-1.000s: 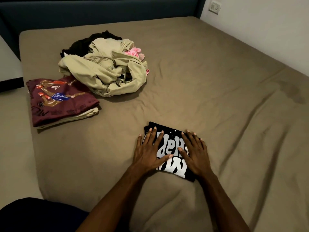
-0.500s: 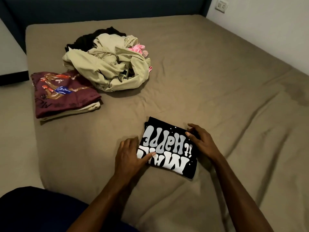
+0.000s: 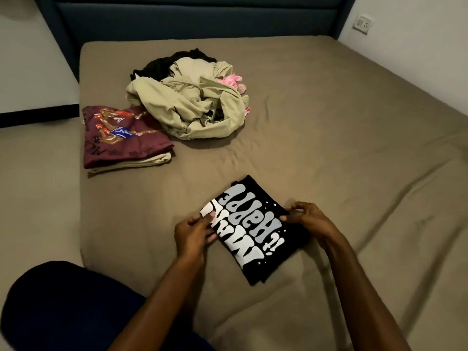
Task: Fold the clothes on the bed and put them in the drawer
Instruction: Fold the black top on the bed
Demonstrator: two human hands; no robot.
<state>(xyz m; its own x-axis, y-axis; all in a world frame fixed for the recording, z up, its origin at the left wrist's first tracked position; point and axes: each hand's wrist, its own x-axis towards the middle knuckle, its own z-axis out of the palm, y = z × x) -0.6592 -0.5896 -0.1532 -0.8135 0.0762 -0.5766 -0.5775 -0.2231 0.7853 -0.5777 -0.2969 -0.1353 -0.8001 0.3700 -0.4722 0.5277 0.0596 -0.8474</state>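
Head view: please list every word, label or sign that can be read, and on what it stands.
"Happe", upside down, partly cut off by the fold: folded black shirt.
"it!!", upside down: same shirt.
Large white word nearest the person, "M..." partly covered by the left hand: not fully readable.
Dark scribbled lettering on the maroon shirt: too small to read.

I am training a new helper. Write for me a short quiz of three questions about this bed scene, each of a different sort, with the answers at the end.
1. True or false: both hands grip the folded black shirt.
2. Multiple choice: What lies directly under the folded maroon shirt? A) a pink garment B) a folded beige garment C) a pillow
3. Fill in: The unfolded pile shows beige, black and ____ cloth.

Key:
1. True: the left hand holds its left edge and the right hand pinches its right edge.
2. B, the folded beige garment.
3. Pink.
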